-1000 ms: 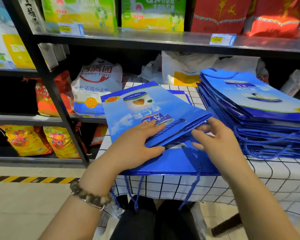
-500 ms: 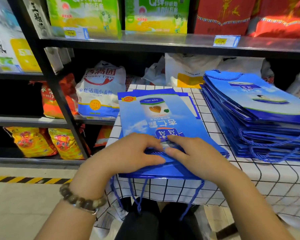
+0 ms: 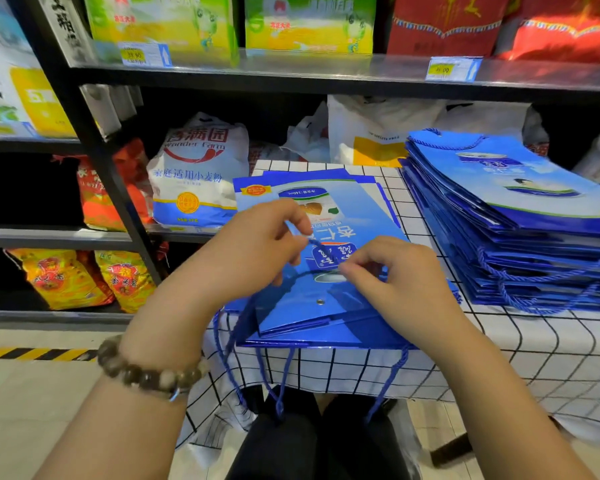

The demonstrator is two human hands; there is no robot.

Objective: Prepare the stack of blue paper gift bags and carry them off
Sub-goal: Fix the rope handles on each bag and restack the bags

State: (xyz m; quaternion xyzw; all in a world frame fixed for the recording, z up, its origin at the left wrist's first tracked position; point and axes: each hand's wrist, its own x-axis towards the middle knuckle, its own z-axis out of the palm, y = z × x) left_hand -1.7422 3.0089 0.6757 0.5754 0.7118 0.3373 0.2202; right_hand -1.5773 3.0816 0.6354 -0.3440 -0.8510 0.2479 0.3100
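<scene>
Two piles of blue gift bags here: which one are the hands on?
The small pile at the table's near edge, under both hands; the tall stack at right sits untouched.

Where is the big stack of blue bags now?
The big stack of blue bags lies on the checked tablecloth, at the right, beside the right hand.

My right hand (image 3: pixel 392 282) hides the top bag's (image 3: pixel 354 216) near corner; the tall stack (image 3: pixel 520 230) runs off the right edge; price tags (image 3: pixel 442 69) blur.

A white flour sack (image 3: pixel 200 174) sits on the black shelving (image 3: pixel 94 147) beside the checked tablecloth (image 3: pixel 534 355)
</scene>
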